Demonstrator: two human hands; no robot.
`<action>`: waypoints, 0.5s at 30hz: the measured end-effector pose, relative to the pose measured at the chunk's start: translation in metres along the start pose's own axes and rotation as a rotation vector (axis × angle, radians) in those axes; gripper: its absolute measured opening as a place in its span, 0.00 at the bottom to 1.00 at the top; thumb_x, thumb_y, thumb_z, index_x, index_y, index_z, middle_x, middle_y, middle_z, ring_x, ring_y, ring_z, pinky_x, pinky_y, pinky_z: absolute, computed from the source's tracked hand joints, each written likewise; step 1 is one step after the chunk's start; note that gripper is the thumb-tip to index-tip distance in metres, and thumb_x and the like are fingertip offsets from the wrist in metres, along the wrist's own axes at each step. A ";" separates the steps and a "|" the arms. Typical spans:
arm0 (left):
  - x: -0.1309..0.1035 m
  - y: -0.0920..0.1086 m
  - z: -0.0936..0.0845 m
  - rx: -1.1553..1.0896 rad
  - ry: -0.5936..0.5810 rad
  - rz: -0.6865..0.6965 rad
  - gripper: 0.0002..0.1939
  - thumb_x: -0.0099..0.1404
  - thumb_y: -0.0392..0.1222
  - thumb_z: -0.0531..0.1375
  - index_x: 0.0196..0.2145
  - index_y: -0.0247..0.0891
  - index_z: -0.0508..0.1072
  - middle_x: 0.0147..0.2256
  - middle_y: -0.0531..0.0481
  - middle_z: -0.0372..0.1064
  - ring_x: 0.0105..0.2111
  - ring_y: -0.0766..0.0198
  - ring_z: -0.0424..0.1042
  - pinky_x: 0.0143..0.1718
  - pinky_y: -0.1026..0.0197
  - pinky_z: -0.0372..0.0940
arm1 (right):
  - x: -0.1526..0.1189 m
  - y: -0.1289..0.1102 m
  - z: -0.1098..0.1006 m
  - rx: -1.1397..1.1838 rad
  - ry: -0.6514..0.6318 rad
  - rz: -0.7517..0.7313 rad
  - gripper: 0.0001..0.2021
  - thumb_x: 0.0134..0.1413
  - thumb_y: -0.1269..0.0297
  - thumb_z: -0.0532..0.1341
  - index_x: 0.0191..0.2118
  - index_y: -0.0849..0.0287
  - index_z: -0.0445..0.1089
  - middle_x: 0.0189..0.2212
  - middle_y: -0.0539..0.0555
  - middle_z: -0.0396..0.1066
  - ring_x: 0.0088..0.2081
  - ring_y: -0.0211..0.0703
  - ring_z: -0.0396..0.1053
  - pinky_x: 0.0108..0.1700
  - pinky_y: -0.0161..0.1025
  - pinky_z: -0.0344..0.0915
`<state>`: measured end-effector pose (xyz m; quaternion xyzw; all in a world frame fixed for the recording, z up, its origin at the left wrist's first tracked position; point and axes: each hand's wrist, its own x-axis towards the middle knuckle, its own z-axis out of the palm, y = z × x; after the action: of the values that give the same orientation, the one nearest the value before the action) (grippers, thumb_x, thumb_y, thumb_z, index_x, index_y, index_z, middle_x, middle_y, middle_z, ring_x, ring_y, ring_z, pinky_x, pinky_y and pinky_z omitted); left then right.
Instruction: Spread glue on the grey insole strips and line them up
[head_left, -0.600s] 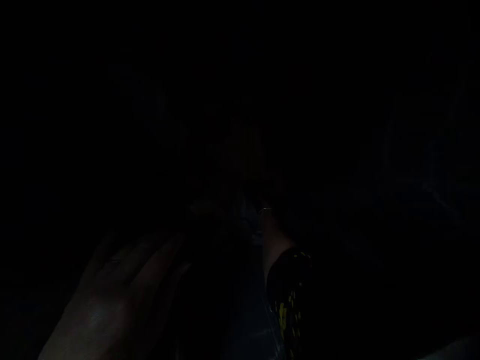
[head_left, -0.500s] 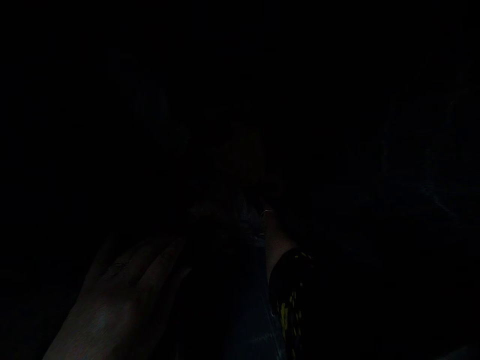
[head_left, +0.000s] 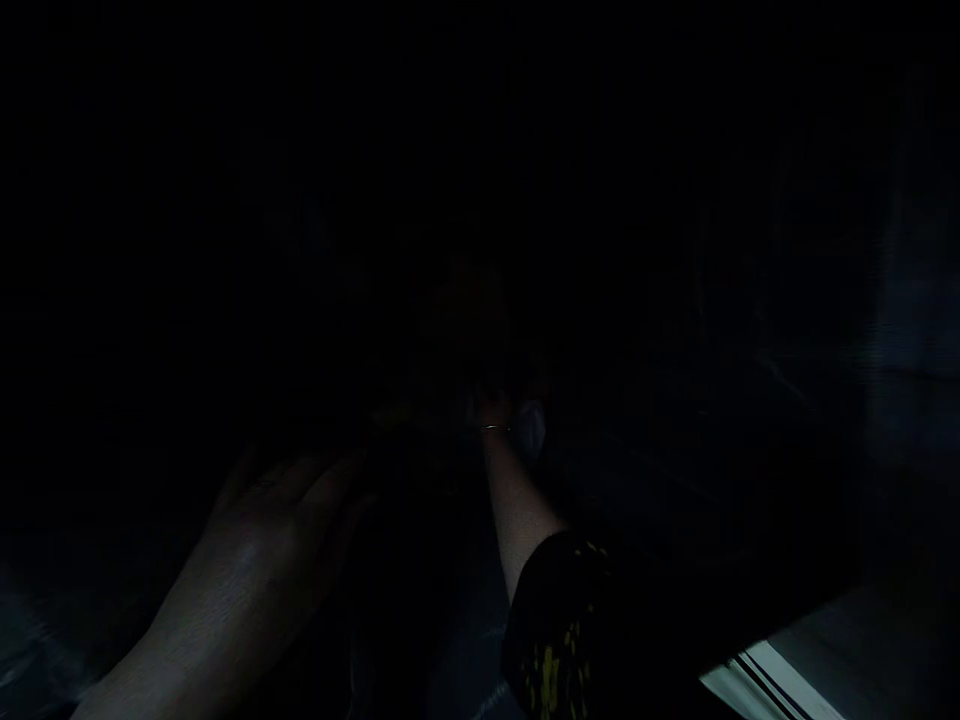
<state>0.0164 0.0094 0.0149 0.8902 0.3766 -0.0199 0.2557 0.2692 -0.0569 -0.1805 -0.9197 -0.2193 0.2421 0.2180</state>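
Note:
Nearly everything is dark. My left hand is at the lower left, back upward, its fingers stretched out and somewhat apart. Whatever lies under its fingertips is lost in the dark. My right arm, in a black sleeve with yellow marks, reaches away from me into the dark. A thin bracelet circles the wrist. Beyond it my right hand shows only faintly; its fingers and anything in them are hidden. Right beside that wrist is a pale, crumpled-looking thing whose kind I cannot make out.
At the lower right runs a light strip with dark grooves, like a frame or ledge. A dim bluish surface stands at the right edge. Ahead of my right hand is a faint brownish shape, too dark to name.
My right forearm has shifted left in view and shows more of its length. The pale thing now appears right of the wrist. The light strip has come into view at lower right.

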 end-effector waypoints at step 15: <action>-0.035 0.037 -0.065 -1.363 0.048 -0.774 0.28 0.60 0.54 0.59 0.54 0.37 0.66 0.51 0.40 0.69 0.52 0.51 0.67 0.51 0.50 0.64 | -0.193 -0.137 -0.159 0.467 -0.131 -0.606 0.05 0.50 0.71 0.60 0.32 0.56 0.72 0.33 0.53 0.70 0.37 0.41 0.69 0.39 0.37 0.65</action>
<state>0.0063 -0.0050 0.0962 0.3427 0.5945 0.1471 0.7124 0.1620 -0.0911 0.0816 -0.7214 -0.4334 0.2686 0.4686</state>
